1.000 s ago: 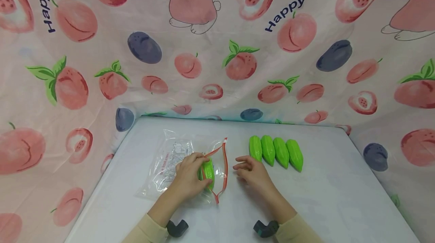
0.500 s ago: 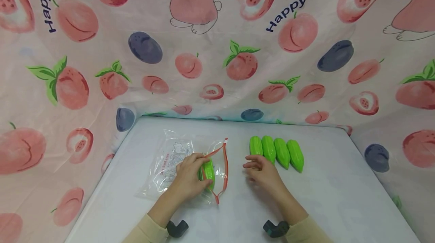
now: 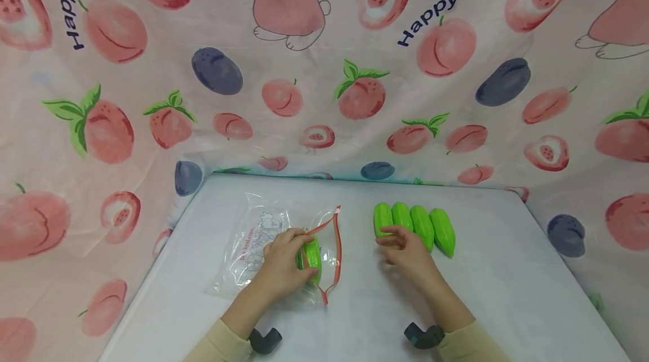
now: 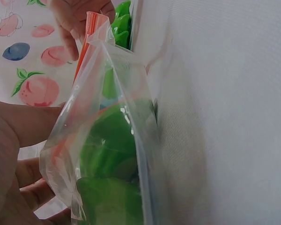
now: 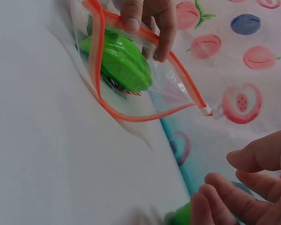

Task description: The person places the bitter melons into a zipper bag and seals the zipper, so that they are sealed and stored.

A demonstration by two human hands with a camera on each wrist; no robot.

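My left hand (image 3: 283,260) grips the mouth of a clear zip bag (image 3: 230,266), thumb and fingers at its orange zip strip (image 5: 185,77). The bag lies on its side with the mouth held apart, facing right. A glossy, ridged green fruit, like a star fruit (image 5: 126,61), sits just inside the mouth. In the left wrist view another green piece (image 4: 110,199) shows through the plastic. My right hand (image 3: 409,255), fingers loosely bent and holding nothing, hovers at the near ends of several similar green fruits (image 3: 402,215) in a row, partly covering the left ones.
Everything lies on a white-covered table (image 3: 355,322). A fruit-print cloth (image 3: 314,97) rises behind it and along both sides. Dark curved pieces (image 3: 266,341) sit at both wrists.
My right hand has moved to the right, away from the bag's mouth and to the row of green fruits. The left hand and the bag stay in place.
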